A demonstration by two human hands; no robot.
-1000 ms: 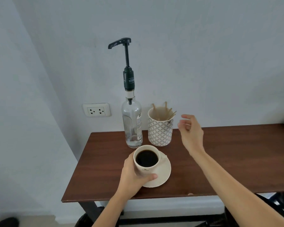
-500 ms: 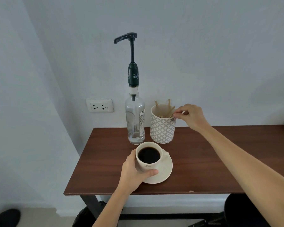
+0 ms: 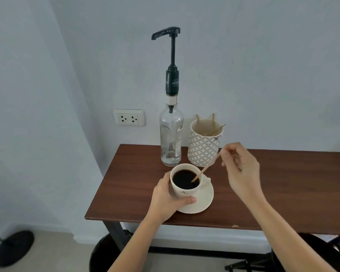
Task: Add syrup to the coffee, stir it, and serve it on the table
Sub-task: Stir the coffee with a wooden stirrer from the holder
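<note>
**Stirrer in the cup, stir about to run: spill risks**

Right hand (image 3: 241, 169) has a pinch grip on the top end of a thin wooden stirrer (image 3: 204, 169); the stick slants down-left and its tip is in the coffee (image 3: 185, 179). Left hand (image 3: 165, 195) has a wrap grip on the left side of the white cup (image 3: 182, 191), thumb across the front wall. Cup sits on its saucer (image 3: 202, 203), off-centre toward the saucer's left side, on the brown table (image 3: 283, 183) near the front edge. Syrup bottle (image 3: 171, 138) with its tall pump stands just behind the cup; patterned holder (image 3: 204, 146) with spare sticks is right beside the bottle.

Can't tell from this view whether syrup is already in; the coffee looks plain black either way.

Risks as I read it:
- Coffee level is high in the cup. Fast stirring or a wide sweep slops it over the rim onto saucer and thumb.
- Stick is thin and held only at the end, so side load against the cup wall could flex or snap it.
- Cup off-centre on the saucer: pushing sideways could skate it or tip the saucer.
- Right elbow swing close to the holder and bottle; the tall pump makes the bottle top-heavy.
- Table edge is near, so any slide forward matters at serving.
</note>
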